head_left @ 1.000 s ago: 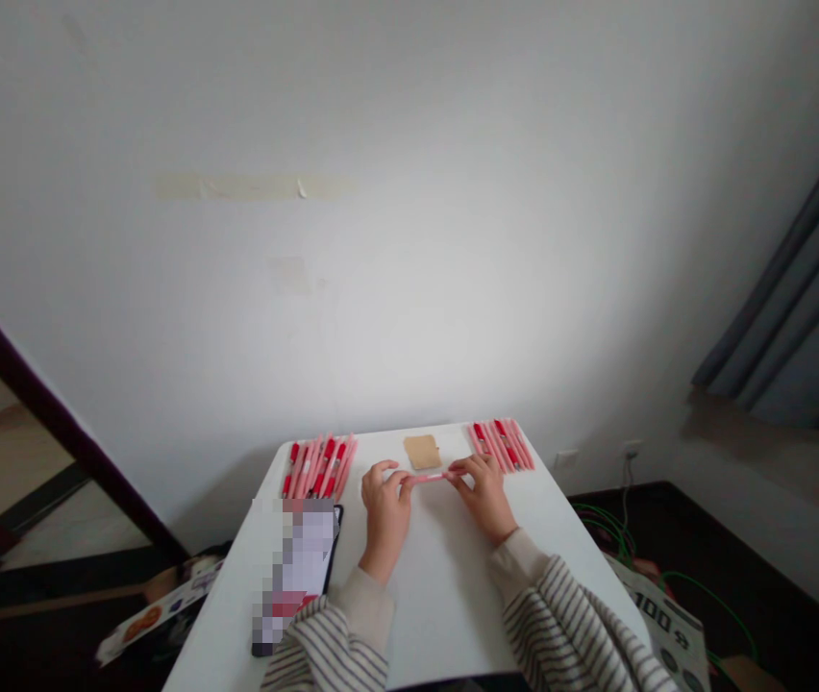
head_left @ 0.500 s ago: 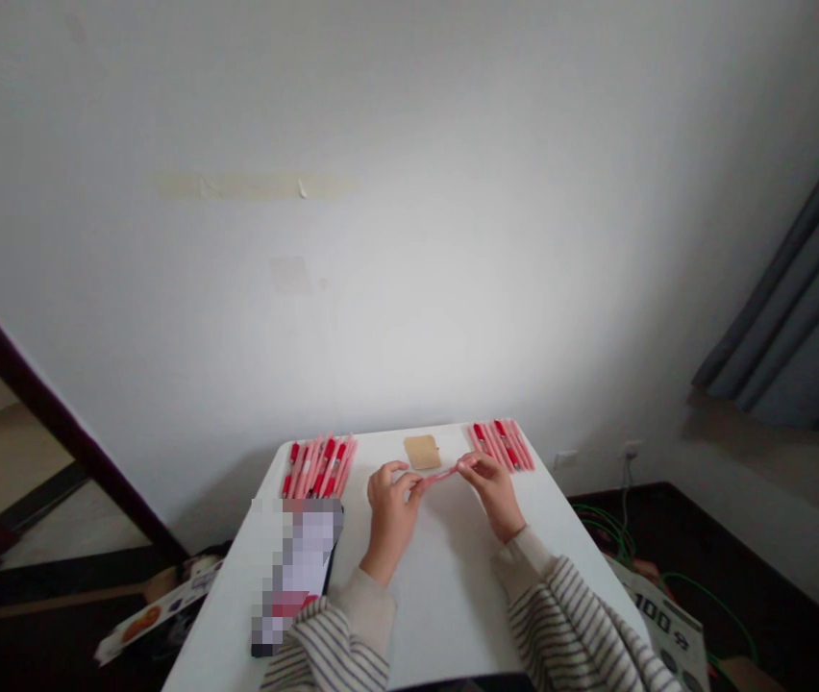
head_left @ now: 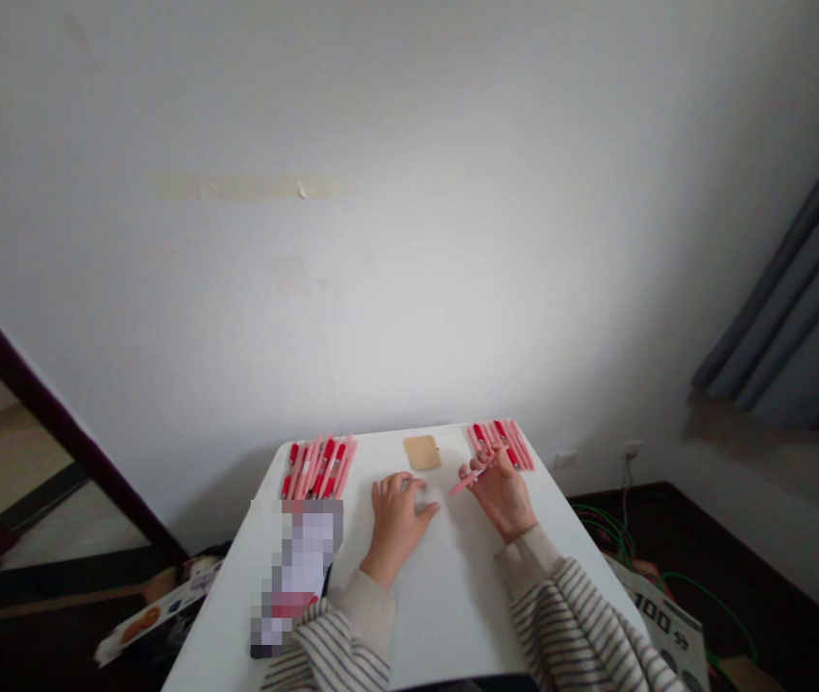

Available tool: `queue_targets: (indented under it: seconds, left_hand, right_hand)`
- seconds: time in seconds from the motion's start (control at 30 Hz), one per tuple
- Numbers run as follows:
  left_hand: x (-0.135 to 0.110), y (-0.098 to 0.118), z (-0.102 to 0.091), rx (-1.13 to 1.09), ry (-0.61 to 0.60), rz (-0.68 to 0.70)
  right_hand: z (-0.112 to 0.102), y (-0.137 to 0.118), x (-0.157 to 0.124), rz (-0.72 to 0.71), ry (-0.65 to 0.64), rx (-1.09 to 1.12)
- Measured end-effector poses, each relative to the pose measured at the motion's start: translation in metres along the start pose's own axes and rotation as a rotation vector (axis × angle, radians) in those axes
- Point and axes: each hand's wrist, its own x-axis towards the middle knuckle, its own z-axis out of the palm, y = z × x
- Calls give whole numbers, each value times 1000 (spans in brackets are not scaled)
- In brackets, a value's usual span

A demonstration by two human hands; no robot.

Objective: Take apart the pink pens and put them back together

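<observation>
My right hand (head_left: 502,493) is closed on a pink pen (head_left: 468,479), held slanted just above the white table (head_left: 445,596), right beside the row of pink and red pens (head_left: 502,443) at the far right. My left hand (head_left: 396,519) rests on the table near the middle, fingers loosely spread and holding nothing. A second row of pink and red pens (head_left: 318,466) lies at the far left. Between the two rows sits a small brown card (head_left: 422,452).
A dark phone or tablet with a blurred screen (head_left: 295,575) lies at the table's left front. White wall behind the table. Green cables (head_left: 611,533) and a printed bag (head_left: 669,625) are on the floor to the right; a curtain (head_left: 806,308) hangs far right.
My left hand let go of the pen that both hands held and dropped flat to the table. My right hand carried the pen rightward toward the right row.
</observation>
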Motion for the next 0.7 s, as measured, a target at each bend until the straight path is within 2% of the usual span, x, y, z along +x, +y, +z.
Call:
queue_targets:
  seconds: [0.3, 0.53, 0.7]
  left_hand:
    - [-2, -1, 0, 55, -38, 2]
    - [-2, -2, 1, 61, -21, 13]
    - [-3, -1, 0, 68, -13, 21]
  right_hand:
    - [3, -9, -2, -4, -19, -90]
    - [1, -8, -1, -1, -4, 10]
    - [2, -9, -1, -18, 0, -34]
